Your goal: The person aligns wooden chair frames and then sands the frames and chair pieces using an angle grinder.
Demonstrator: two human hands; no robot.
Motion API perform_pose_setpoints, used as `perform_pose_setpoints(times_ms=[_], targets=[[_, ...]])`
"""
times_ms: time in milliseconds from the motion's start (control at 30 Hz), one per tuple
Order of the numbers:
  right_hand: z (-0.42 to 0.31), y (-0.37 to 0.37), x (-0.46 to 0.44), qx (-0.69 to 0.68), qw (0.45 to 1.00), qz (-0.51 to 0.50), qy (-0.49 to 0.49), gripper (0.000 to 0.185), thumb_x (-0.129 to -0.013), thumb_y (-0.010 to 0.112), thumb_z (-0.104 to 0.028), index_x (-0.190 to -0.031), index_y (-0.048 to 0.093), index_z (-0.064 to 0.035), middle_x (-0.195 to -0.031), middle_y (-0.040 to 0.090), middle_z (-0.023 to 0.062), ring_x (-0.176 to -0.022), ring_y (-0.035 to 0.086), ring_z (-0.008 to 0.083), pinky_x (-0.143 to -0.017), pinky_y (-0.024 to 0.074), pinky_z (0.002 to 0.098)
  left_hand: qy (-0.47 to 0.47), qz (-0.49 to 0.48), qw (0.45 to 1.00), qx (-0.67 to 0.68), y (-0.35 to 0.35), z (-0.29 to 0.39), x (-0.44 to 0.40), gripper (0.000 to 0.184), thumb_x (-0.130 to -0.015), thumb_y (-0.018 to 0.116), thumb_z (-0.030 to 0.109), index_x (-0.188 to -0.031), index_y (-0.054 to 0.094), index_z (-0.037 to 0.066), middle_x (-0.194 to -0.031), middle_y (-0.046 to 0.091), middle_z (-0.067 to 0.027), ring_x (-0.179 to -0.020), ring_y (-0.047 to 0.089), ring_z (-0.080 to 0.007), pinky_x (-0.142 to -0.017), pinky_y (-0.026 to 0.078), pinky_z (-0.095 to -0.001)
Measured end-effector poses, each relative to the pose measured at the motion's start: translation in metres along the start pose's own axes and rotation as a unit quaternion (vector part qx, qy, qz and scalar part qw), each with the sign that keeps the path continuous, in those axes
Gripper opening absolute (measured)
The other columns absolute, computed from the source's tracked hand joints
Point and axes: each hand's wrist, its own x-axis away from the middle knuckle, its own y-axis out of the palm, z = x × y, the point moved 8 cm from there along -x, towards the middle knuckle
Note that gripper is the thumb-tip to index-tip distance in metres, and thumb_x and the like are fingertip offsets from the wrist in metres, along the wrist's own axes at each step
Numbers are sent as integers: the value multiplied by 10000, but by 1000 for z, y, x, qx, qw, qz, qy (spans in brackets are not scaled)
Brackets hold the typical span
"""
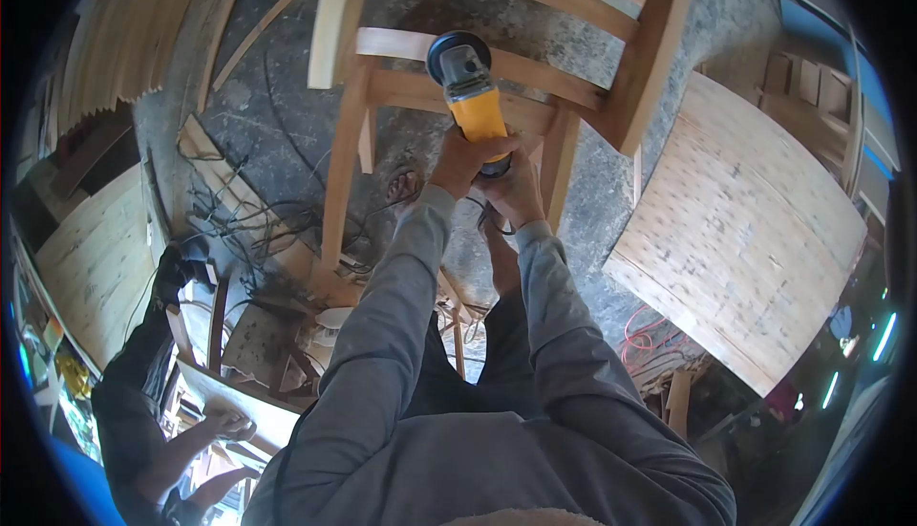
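Both my hands hold a yellow angle grinder (pixel 478 117), its round dark disc end pointing away from me. My left hand (pixel 461 158) is wrapped round the left side of the yellow body. On the right and lower side, my right hand (pixel 519 190) grips the rear of the tool. The disc end lies over a curved rail of a wooden chair frame (pixel 392 43); whether it touches the wood I cannot tell. The frame's legs and further slats spread on both sides and beyond the tool.
A large wooden panel (pixel 740 230) lies at the right. Cables (pixel 248 235) and a plank (pixel 215 168) lie on the floor at the left. Stacked curved wood (pixel 124 39) is at the upper left. Another person's hand (pixel 229 423) rests near a board at the lower left.
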Motion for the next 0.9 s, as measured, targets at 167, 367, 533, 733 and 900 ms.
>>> perform_pose_setpoints(times_ms=[167, 367, 533, 733, 900], targets=[[62, -54, 14, -63, 993, 99, 15, 651, -634, 944, -189, -1154, 607, 11, -1004, 737, 136, -939, 737, 245, -808, 576, 363, -8, -36, 993, -111, 67, -30, -18, 454, -720, 902, 130, -1105, 693, 11, -1016, 724, -68, -878, 705, -170, -801, 588, -324], [41, -113, 29, 2, 986, 131, 103, 523, -666, 869, -138, -1094, 623, 34, -958, 739, 144, -881, 740, 240, -774, 576, 366, -31, -84, 981, -173, 118, -50, -30, 511, -690, 909, 171, -1113, 677, 4, -969, 698, -54, -864, 690, -171, -779, 581, -327], [45, -117, 31, -28, 986, 144, 79, 475, -670, 843, -114, -1069, 637, 43, -935, 742, 143, -847, 740, 240, -757, 577, 367, -36, -89, 976, -193, 123, -57, -32, 502, -699, 904, 198, -1102, 676, 4, -967, 694, -54, -842, 685, -163, -758, 578, -318], [72, -78, 64, -70, 980, 148, 109, 475, -669, 850, -121, -1069, 654, 45, -941, 744, 148, -866, 738, 232, -760, 576, 362, -74, -86, 977, -178, 96, -56, 9, 484, -728, 903, 201, -1111, 686, 0, -981, 713, -56, -849, 695, -157, -745, 571, -308], [22, -36, 54, -26, 995, 97, -8, 599, -682, 889, -145, -1174, 593, 28, -1005, 729, 150, -904, 734, 248, -776, 572, 367, -83, -20, 990, -116, 46, -16, 29, 503, -724, 906, 179, -1131, 681, -14, -1001, 717, -63, -865, 688, -138, -745, 575, -329]])
